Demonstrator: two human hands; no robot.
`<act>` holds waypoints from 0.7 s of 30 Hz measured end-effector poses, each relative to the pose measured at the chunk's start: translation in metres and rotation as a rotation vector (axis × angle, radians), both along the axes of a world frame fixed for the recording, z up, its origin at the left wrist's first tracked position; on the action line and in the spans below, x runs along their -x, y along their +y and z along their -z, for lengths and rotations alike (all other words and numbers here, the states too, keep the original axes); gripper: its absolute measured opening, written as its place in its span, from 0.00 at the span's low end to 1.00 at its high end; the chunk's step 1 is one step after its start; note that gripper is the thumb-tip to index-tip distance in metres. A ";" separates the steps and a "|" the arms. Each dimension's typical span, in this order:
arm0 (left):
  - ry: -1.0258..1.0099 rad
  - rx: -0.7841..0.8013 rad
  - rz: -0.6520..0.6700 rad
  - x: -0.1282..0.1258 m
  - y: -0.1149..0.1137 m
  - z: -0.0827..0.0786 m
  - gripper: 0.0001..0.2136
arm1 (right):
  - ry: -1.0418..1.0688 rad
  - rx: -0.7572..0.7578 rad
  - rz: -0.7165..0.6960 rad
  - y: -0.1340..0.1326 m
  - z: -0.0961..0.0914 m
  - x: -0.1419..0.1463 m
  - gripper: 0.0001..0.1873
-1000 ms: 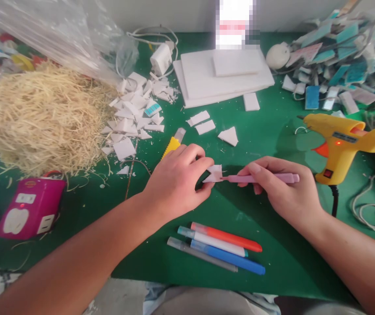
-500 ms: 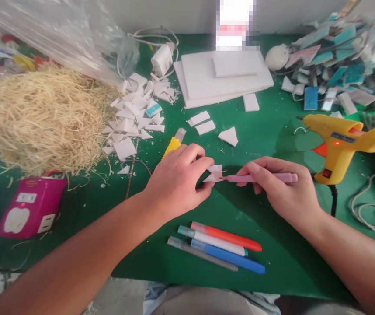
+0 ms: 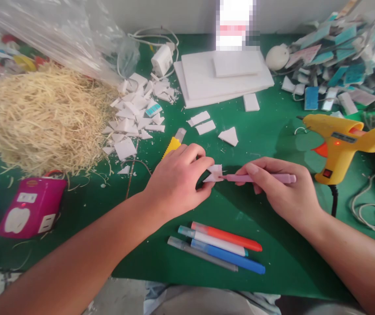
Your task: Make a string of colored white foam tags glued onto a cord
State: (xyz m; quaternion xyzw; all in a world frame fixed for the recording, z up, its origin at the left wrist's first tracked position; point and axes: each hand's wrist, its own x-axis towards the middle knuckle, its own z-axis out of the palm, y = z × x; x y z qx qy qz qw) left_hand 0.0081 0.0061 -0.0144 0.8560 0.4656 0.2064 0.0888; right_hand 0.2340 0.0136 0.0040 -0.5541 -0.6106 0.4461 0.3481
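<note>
My left hand [image 3: 181, 179] pinches a small white foam piece [image 3: 214, 173] between thumb and fingertips, low over the green table [image 3: 161, 245]. A pink marker pen [image 3: 256, 178] is held in my right hand [image 3: 279, 188] in a writing grip. Its tip touches the right part of the foam piece. Beyond my left hand lies a yellow box cutter [image 3: 173, 145], partly hidden by the knuckles. Closer to me, a red marker [image 3: 230, 237], a white one with teal ends [image 3: 220, 243], a blue one [image 3: 233, 258] and a grey one [image 3: 203, 255] lie side by side.
A yellow glue gun [image 3: 335, 140] with a lit red light stands at right, its cord hanging down. White foam scraps [image 3: 131, 113], straw [image 3: 43, 118] and a magenta power socket [image 3: 32, 208] lie at left. White foam sheets [image 3: 194, 85] are stacked at the back.
The pink marker and my right hand have shifted very slightly to the left, with the tip a little further over the foam piece. My left hand stays in place.
</note>
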 end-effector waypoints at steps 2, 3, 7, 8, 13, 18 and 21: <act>-0.001 -0.005 0.006 0.000 0.000 0.000 0.10 | 0.001 -0.014 0.006 0.000 0.000 0.000 0.10; 0.000 -0.008 0.007 0.000 0.000 0.000 0.10 | 0.004 -0.018 0.012 0.000 0.000 0.000 0.09; 0.016 -0.020 0.021 0.001 0.000 -0.001 0.12 | 0.021 0.014 -0.002 0.000 -0.002 -0.002 0.13; 0.021 -0.024 0.027 0.001 0.000 -0.001 0.13 | 0.030 0.023 0.008 0.000 -0.002 -0.003 0.15; 0.047 -0.070 -0.015 -0.002 -0.003 -0.006 0.17 | 0.076 0.028 0.076 0.001 -0.004 -0.003 0.14; 0.214 -0.189 -0.105 -0.005 -0.006 -0.012 0.16 | 0.087 0.031 0.077 0.000 -0.002 -0.001 0.13; 0.294 -0.233 -0.129 -0.005 -0.008 -0.014 0.18 | 0.078 0.029 0.078 -0.001 -0.003 -0.001 0.13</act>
